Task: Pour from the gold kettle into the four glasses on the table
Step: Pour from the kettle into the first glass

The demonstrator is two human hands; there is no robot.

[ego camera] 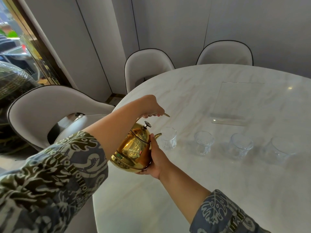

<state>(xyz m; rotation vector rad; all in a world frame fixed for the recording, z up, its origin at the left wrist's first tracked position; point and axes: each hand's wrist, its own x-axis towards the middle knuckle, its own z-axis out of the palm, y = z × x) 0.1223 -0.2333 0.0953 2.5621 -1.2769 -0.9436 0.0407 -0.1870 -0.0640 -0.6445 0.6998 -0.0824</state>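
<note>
A: Tilting the kettle (134,148) toward the first glass (168,138), we have our left hand (151,107) closed around the top handle, while our right hand (155,159) cups the belly from below with fingers spread against the metal, likely to steady the weight and steer the spout.

B: And where do we hold it?

A: In the head view it hangs above the table (218,190) near its 9 o'clock edge, spout aimed at 3 o'clock, its tip just beside that glass's rim.

B: Do we see anything in the glasses?

A: All four look empty. The second glass (204,142), third glass (241,145) and fourth glass (282,148) run in a row toward 3 o'clock, each apart from the next. No stream shows yet, so we judge pouring hasn't begun. The lid (143,134) sits closed; what's inside we can't tell.
</note>
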